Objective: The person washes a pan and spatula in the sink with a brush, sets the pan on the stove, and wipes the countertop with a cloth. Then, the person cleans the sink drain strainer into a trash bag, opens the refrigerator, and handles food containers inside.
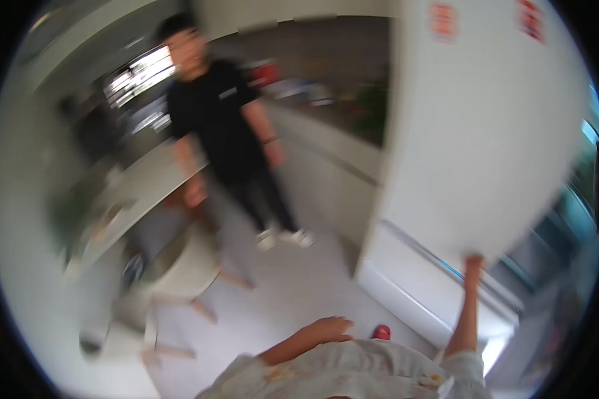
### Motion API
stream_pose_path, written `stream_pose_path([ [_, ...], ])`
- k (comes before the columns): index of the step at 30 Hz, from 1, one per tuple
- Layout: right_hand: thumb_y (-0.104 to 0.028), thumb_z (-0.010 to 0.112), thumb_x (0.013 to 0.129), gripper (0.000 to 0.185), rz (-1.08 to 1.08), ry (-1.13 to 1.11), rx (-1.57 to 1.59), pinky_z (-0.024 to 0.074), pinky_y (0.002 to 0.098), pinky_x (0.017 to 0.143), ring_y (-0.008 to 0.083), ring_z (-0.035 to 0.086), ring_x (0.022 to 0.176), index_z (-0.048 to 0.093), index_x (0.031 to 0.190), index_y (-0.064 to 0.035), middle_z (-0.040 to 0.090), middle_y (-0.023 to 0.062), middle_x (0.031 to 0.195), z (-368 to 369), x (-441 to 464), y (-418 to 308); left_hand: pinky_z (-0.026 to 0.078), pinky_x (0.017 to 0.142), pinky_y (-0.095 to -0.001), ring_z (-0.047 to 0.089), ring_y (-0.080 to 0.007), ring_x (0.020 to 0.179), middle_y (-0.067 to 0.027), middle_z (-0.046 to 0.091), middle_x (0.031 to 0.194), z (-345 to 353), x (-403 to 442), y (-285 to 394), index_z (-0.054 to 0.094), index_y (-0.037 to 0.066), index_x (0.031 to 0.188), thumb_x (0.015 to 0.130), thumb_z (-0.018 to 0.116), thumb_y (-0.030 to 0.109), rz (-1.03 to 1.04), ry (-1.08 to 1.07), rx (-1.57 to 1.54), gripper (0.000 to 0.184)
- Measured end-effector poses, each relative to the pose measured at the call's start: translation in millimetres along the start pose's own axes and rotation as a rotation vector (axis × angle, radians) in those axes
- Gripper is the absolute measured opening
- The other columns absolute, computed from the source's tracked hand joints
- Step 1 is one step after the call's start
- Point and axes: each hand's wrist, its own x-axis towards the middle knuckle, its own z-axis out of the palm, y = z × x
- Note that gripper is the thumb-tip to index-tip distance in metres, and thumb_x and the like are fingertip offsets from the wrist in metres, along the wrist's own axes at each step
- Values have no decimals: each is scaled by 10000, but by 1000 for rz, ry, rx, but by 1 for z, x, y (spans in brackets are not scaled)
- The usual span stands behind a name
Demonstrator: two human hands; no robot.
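My right hand [473, 260] reaches forward to the lower edge of the upper door of a tall white refrigerator [486, 133]; its fingers are hidden or blurred there. Below that edge is a white drawer front [419, 286] with a thin blue-lit strip above it. In front of my light patterned top [353, 372], my left hand [333, 328] hangs near my waist, its fingers slightly spread and nothing visible in it. Red marks [444, 22] are on the upper door.
A person [216, 120] in black clothes stands ahead, arms lowered. At left are a long pale table [146, 186] and light chairs [186, 266] with wooden legs. A counter [326, 139] with blurred items runs behind. My red shoe [381, 332] shows below.
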Motion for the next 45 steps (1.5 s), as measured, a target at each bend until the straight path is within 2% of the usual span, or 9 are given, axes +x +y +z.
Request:
stream_pose_path([
  [1, -110, 416, 895, 154, -241, 387, -70, 388, 398, 885, 224, 505, 875, 487, 1017, -47, 526, 97, 902, -67, 11, -17, 415, 900, -411, 499, -336, 1079, -191, 528, 1159, 1, 4, -6, 458, 50, 1240, 851, 514, 412, 25, -9, 10, 535],
  [3, -255, 530, 870, 299, 458, -305, 974, 489, 289, 634, 196, 590, 815, 514, 1108, -75, 604, 83, 930, -124, 13, -23, 410, 914, -404, 494, -346, 1095, -209, 527, 1170, 3, 19, -19, 457, 41, 1244, 857, 501, 423, 102, -51, 50, 545],
  [10, -253, 607, 832, 284, 619, -264, 1006, 479, 307, 761, 224, 605, 874, 595, 1025, -44, 631, 109, 976, -277, 26, -21, 396, 936, -384, 485, -324, 1118, -203, 521, 1184, 8, 62, -53, 444, 25, 1250, 861, 538, 371, 154, -340, 40, 529],
  [18, -291, 500, 898, 328, 567, 417, 847, 455, 315, 785, 225, 581, 845, 555, 1075, -20, 606, 129, 964, -279, 99, 36, 390, 946, -382, 476, -322, 1129, -203, 510, 1198, -14, 83, -23, 446, 24, 1248, 860, 545, 352, 173, -377, 148, 518],
  [21, -337, 415, 914, 370, 721, 219, 1272, 433, 395, 748, 335, 559, 865, 558, 967, 0, 586, 188, 966, -279, 128, 36, 387, 949, -381, 473, -321, 1133, -203, 505, 1204, -18, 89, -9, 446, 23, 1248, 859, 548, 345, 181, -370, 153, 514],
  [27, -359, 341, 937, 431, 810, 342, 1039, 416, 367, 737, 286, 545, 777, 554, 864, 8, 568, 151, 814, -262, 139, 26, 382, 956, -379, 466, -320, 1140, -203, 497, 1214, -27, 101, 7, 447, 22, 1247, 858, 553, 330, 179, -351, 143, 507],
  [30, -482, 317, 929, 527, 815, 245, 1246, 445, 322, 716, 187, 537, 765, 571, 935, -21, 575, 73, 833, -259, 136, 32, 379, 959, -378, 463, -320, 1144, -203, 493, 1219, -35, 109, 17, 447, 22, 1246, 858, 556, 323, 172, -316, 132, 503],
  [39, -426, 501, 871, 421, 660, 209, 1233, 447, 328, 688, 191, 551, 725, 545, 798, -15, 577, 99, 767, -329, 95, 17, 332, 992, -384, 384, -320, 1202, -187, 401, 1295, -95, 143, 125, 442, -4, 1236, 835, 578, 234, 590, 345, -29, 486],
  [45, -286, 668, 814, 265, 427, -292, 1444, 441, 243, 601, 74, 538, 677, 584, 764, -40, 596, 4, 714, -401, 39, -9, 299, 978, -418, 384, -325, 1144, -196, 372, 1245, -134, 114, 170, 394, -33, 1223, 838, 545, 218, 757, 907, -154, 483],
])
